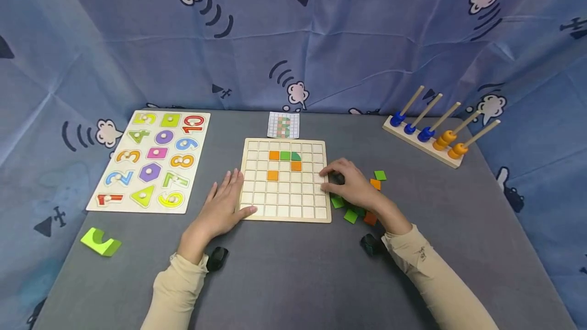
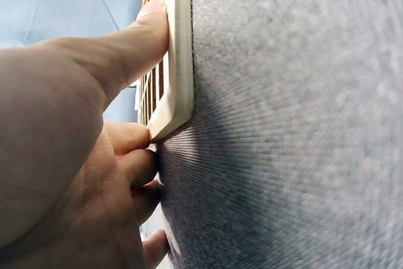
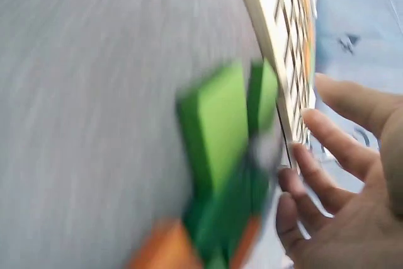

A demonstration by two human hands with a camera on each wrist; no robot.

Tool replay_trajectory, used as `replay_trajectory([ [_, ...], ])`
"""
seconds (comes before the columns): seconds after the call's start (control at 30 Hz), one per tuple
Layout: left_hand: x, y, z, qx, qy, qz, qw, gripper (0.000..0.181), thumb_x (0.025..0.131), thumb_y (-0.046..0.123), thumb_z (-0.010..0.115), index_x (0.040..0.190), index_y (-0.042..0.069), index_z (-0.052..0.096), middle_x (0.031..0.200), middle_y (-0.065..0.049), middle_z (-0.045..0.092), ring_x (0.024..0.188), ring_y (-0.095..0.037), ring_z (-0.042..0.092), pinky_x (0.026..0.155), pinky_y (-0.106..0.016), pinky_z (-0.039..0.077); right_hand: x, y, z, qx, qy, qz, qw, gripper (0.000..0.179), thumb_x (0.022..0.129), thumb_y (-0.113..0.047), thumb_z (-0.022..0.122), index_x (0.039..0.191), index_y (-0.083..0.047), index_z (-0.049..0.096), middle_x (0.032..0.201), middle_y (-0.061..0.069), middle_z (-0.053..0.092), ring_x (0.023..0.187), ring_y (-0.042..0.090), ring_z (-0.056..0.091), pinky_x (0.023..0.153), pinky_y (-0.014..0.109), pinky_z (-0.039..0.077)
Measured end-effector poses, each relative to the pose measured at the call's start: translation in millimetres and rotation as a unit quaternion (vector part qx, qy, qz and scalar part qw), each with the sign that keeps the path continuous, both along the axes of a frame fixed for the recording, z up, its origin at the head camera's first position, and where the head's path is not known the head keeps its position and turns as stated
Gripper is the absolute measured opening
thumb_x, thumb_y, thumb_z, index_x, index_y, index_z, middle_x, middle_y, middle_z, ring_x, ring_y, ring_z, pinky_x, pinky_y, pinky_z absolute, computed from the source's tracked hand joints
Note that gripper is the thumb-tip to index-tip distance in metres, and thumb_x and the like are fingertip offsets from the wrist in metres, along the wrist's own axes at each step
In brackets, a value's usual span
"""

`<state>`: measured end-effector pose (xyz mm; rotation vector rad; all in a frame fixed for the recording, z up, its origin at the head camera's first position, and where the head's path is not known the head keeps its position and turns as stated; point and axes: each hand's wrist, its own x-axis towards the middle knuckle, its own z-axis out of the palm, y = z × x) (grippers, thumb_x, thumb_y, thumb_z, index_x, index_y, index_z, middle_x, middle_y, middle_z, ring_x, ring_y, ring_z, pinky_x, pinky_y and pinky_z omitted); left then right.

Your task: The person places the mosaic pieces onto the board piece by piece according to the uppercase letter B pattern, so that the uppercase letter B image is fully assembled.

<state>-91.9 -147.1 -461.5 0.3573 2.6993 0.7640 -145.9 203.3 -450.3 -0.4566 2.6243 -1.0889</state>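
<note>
A wooden grid board (image 1: 284, 217) lies flat in the middle of the table. In its cells are three orange squares (image 1: 272, 175), one green square (image 1: 285, 156) and a green rounded tile (image 1: 295, 157). My left hand (image 1: 222, 205) rests at the board's left edge, fingers extended along the side and the thumb on its front left corner. Over the right edge is my right hand (image 1: 350, 183), thumb and fingers apart with nothing seen between them. Loose green tiles (image 3: 220, 124) and orange tiles (image 1: 370, 218) lie beside the board, partly hidden under that hand.
Behind the board lies a patterned card (image 1: 283, 125). A number-and-shape puzzle (image 1: 149, 162) is at the left, with a lime green arch block (image 1: 101, 242) in front of it. A peg rack with blue and orange beads (image 1: 424, 141) stands at the back right, near the curtain (image 1: 293, 39).
</note>
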Motion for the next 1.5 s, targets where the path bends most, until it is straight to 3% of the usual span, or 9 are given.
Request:
replay_trajectory([
  [0.13, 0.3, -0.9, 1.0, -0.002, 0.0, 0.0, 1.0, 0.097, 0.104, 0.04, 0.067, 0.168, -0.005, 0.01, 0.177, -0.022, 0.004, 0.166, -0.039, 0.001, 0.132, -0.065, 0.002, 4.9, 24.8, 6.7, 0.017, -0.035, 0.015, 0.9991, 0.037, 0.1, -0.02, 0.076, 0.133, -0.006, 0.069, 0.134, 0.019, 0.058, 0.12, 0.036, 0.052, 0.103, 0.058, 0.045],
  [0.27, -0.1, -1.0, 1.5, -0.006, 0.004, -0.001, 1.0, 0.096, 0.104, 0.04, 0.068, 0.167, -0.005, 0.011, 0.177, -0.022, 0.006, 0.166, -0.04, 0.003, 0.132, -0.066, 0.003, 11.3, 38.4, 11.6, 0.037, -0.059, 0.032, 0.9971, 0.049, 0.094, -0.02, 0.083, 0.137, -0.004, 0.067, 0.137, 0.021, 0.055, 0.121, 0.037, 0.053, 0.103, 0.057, 0.048],
  [0.43, -0.5, -1.4, 0.7, -0.009, 0.003, 0.0, 1.0, 0.097, 0.104, 0.04, 0.068, 0.167, -0.005, 0.011, 0.177, -0.022, 0.005, 0.166, -0.04, 0.002, 0.132, -0.065, 0.003, 20.6, 36.0, 13.7, 0.069, -0.055, 0.058, 0.9944, 0.063, 0.086, -0.025, 0.091, 0.14, -0.008, 0.064, 0.139, 0.02, 0.051, 0.126, 0.038, 0.05, 0.106, 0.06, 0.046],
  [0.67, 0.2, -0.4, -0.1, -0.003, 0.0, 0.0, 1.0, 0.096, 0.104, 0.04, 0.068, 0.168, -0.005, 0.011, 0.177, -0.022, 0.005, 0.166, -0.04, 0.002, 0.132, -0.066, 0.003, 23.0, 23.9, 8.4, 0.071, -0.008, 0.062, 0.9956, 0.025, 0.09, -0.012, 0.086, 0.11, -0.009, 0.071, 0.112, 0.011, 0.061, 0.102, 0.026, 0.058, 0.091, 0.045, 0.051],
  [0.83, 1.0, 0.3, -1.0, -0.001, -0.001, -0.001, 1.0, 0.096, 0.104, 0.04, 0.067, 0.168, -0.005, 0.011, 0.177, -0.022, 0.005, 0.166, -0.04, 0.003, 0.132, -0.066, 0.003, 13.6, 19.4, 9.9, 0.079, -0.006, 0.03, 0.9964, 0.02, 0.092, -0.012, 0.084, 0.106, -0.007, 0.072, 0.102, 0.009, 0.068, 0.092, 0.021, 0.063, 0.082, 0.038, 0.053],
  [0.97, 0.8, -0.2, -2.6, -0.003, -0.001, 0.001, 1.0, 0.096, 0.104, 0.041, 0.067, 0.168, -0.004, 0.011, 0.177, -0.021, 0.005, 0.166, -0.039, 0.002, 0.132, -0.065, 0.003, 4.9, 11.1, 10.8, 0.055, 0.009, 0.006, 0.9984, 0.021, 0.092, -0.011, 0.084, 0.107, -0.006, 0.07, 0.095, 0.008, 0.07, 0.086, 0.019, 0.063, 0.077, 0.035, 0.053],
  [1.17, -0.2, 0.0, -4.0, -0.004, 0.003, -0.002, 1.0, 0.096, 0.104, 0.041, 0.067, 0.168, -0.004, 0.011, 0.177, -0.021, 0.005, 0.166, -0.039, 0.002, 0.132, -0.065, 0.002, -5.3, -16.3, -0.7, -0.04, 0.052, -0.037, 0.9972, 0.016, 0.093, -0.007, 0.082, 0.107, -0.004, 0.078, 0.094, 0.011, 0.074, 0.079, 0.018, 0.065, 0.071, 0.026, 0.053],
  [1.33, 0.4, 0.2, -2.0, -0.006, 0.003, 0.001, 1.0, 0.096, 0.104, 0.04, 0.068, 0.168, -0.005, 0.012, 0.177, -0.022, 0.006, 0.166, -0.04, 0.003, 0.132, -0.065, 0.003, -13.7, -50.3, -6.4, -0.07, 0.067, -0.067, 0.993, 0.019, 0.098, -0.006, 0.075, 0.116, -0.005, 0.081, 0.108, 0.014, 0.078, 0.087, 0.024, 0.071, 0.077, 0.032, 0.057],
  [1.5, 0.0, -0.4, -1.5, -0.004, 0.002, 0.001, 1.0, 0.096, 0.104, 0.041, 0.067, 0.168, -0.004, 0.011, 0.177, -0.021, 0.006, 0.166, -0.039, 0.003, 0.132, -0.065, 0.003, -25.2, -83.2, -8.5, -0.094, 0.072, -0.083, 0.9895, 0.014, 0.097, -0.002, 0.075, 0.11, -0.002, 0.08, 0.1, 0.015, 0.077, 0.089, 0.027, 0.072, 0.082, 0.037, 0.059],
])
